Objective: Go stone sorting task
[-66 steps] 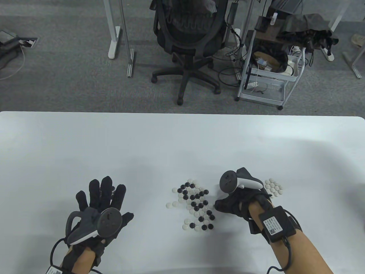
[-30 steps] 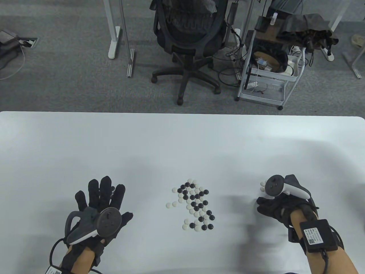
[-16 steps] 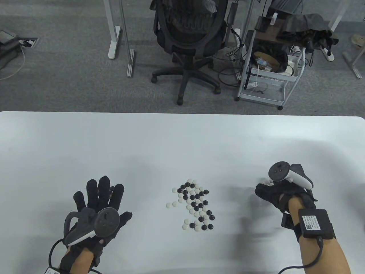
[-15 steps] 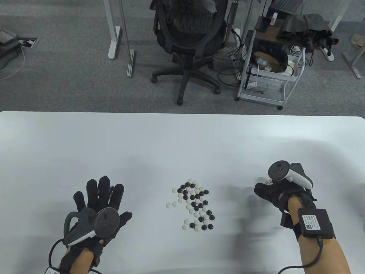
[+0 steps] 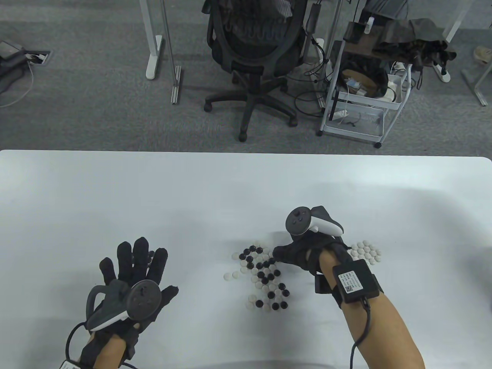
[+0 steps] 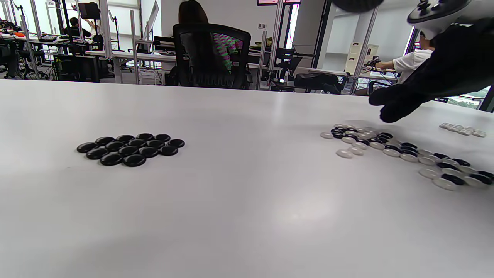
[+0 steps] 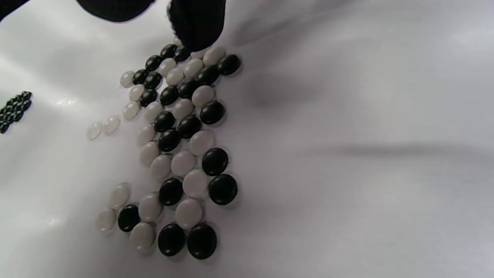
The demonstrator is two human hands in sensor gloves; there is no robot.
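Observation:
A mixed pile of black and white Go stones (image 5: 265,275) lies in the middle of the white table (image 5: 215,192). Sorted white stones (image 5: 367,252) form a small cluster to its right. Sorted black stones (image 6: 131,148) lie in a cluster on the left, hidden under my left hand in the table view. My left hand (image 5: 134,265) is spread flat, fingers straight. My right hand (image 5: 277,255) reaches the pile's upper right edge. Its fingertip (image 7: 197,23) hangs just over the top stones, thumb apart from it, with nothing seen between them.
An office chair (image 5: 255,50) and a white wire cart (image 5: 361,100) stand on the floor beyond the table's far edge. In the left wrist view, people sit at desks in the background. Bare table surface spreads all around the stone clusters.
My right hand went from the mixed pile right to the white cluster, then came back left to the pile's upper right edge. The left hand has stayed in place.

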